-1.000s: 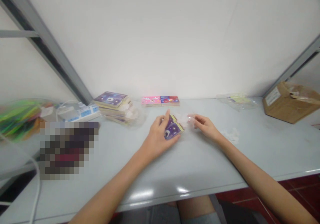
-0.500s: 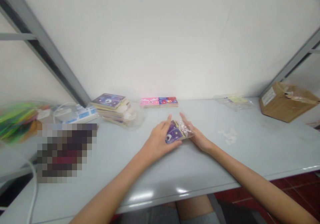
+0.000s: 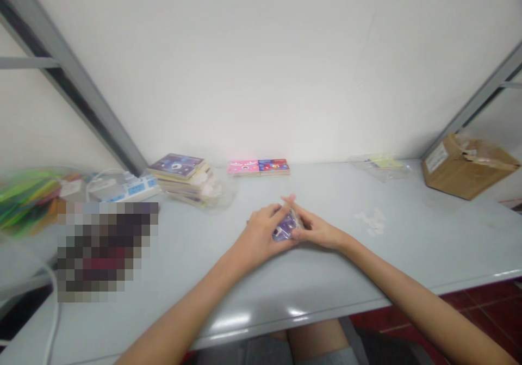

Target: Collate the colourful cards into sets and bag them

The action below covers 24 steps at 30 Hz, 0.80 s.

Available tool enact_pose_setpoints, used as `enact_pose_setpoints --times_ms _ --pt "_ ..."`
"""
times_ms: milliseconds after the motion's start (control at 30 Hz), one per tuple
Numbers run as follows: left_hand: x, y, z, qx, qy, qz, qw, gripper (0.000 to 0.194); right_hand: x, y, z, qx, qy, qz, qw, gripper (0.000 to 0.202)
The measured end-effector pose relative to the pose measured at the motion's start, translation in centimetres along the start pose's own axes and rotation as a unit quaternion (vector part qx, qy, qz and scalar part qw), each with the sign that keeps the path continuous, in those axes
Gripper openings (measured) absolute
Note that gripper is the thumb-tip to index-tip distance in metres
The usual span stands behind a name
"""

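Observation:
A purple card packet (image 3: 286, 227) in clear plastic lies between my two hands over the middle of the table. My left hand (image 3: 261, 232) grips its left side, thumb along the near edge and fingers over the far one. On the packet's right end, my right hand (image 3: 320, 230) is closed, with its thumb at the near corner. The fingertips of both hands meet at the far side. Behind them, against the wall, sit a pink card stack (image 3: 243, 167) and a red and blue card stack (image 3: 274, 167), side by side.
A tall stack of purple cards (image 3: 177, 166) in plastic stands back left, near a power strip (image 3: 136, 187). White scraps (image 3: 373, 221) lie on the right. Farther back are a plastic bag with yellow cards (image 3: 385, 162) and a cardboard box (image 3: 465, 172).
My right hand has come round the packet's right end, its thumb now on the near side. The plastic that stuck out on the right is now mostly covered, and the fingertips have come together.

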State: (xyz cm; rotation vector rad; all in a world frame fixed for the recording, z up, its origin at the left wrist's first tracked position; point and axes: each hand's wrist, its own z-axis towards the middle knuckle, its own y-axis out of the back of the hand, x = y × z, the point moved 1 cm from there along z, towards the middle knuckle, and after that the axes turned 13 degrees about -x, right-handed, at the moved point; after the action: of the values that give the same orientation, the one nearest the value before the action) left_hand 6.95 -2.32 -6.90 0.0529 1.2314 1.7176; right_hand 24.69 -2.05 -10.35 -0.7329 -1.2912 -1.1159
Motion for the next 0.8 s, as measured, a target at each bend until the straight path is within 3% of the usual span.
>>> enact_pose_setpoints --times_ms 100,300,533,800 --pt "0.1 0.2 0.0 0.015 -0.005 0.015 1.0 0.065 0.1 -0.1 0.0 -0.001 0.008 -0.035 0.999 0.078" --pt "0.4 0.4 0.1 0.017 0.004 0.008 1.0 0.059 0.1 -0.3 0.3 0.006 0.002 -0.031 0.999 0.075" --pt "0.7 0.3 0.3 0.014 0.003 -0.009 1.0 0.044 0.0 -0.1 0.5 0.004 -0.045 0.022 0.999 0.078" --pt "1.2 0.2 0.4 0.006 0.0 -0.035 0.999 0.041 0.7 -0.1 0.6 -0.03 -0.076 0.095 0.992 0.065"
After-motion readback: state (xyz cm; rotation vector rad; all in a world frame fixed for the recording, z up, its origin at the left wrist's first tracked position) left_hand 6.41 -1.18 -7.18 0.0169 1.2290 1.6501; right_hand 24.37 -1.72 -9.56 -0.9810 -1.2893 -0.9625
